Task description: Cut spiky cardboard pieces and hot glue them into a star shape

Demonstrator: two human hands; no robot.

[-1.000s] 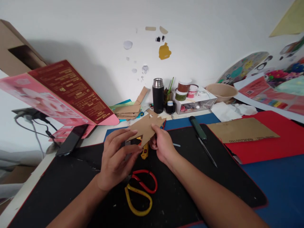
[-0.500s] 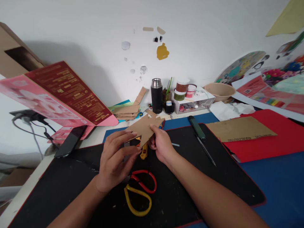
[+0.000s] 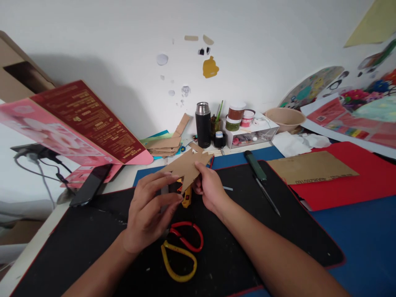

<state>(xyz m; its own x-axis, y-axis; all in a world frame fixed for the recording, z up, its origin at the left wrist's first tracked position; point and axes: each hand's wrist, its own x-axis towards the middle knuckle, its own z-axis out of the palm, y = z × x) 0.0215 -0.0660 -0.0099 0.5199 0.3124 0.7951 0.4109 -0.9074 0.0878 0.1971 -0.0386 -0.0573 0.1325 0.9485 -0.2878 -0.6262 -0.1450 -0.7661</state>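
Observation:
Above the black mat point(image 3: 102, 247), a cut piece of brown cardboard point(image 3: 182, 165) with pointed, star-like corners is held up. My right hand point(image 3: 212, 185) is closed on its right side, thumb on top. My left hand point(image 3: 151, 206) pinches a lower tip of the same piece between thumb and finger, its other fingers along the left edge. Beneath the cardboard lies a yellow utility knife point(image 3: 187, 199), partly covered. Scissors with one red and one yellow handle point(image 3: 179, 251) rest on the mat below; their blades are hidden behind my left hand.
To the right lie a green-handled knife point(image 3: 260, 175), a flat cardboard sheet point(image 3: 312, 167) and red paper point(image 3: 371, 177). A black thermos point(image 3: 203, 130), paint jars point(image 3: 236, 111) and a bowl point(image 3: 286, 117) stand along the wall. A phone point(image 3: 91, 185) and pink box point(image 3: 77, 123) are left.
The view has shifted very slightly. Both hands keep the same hold on the cardboard piece, and nothing else has visibly moved.

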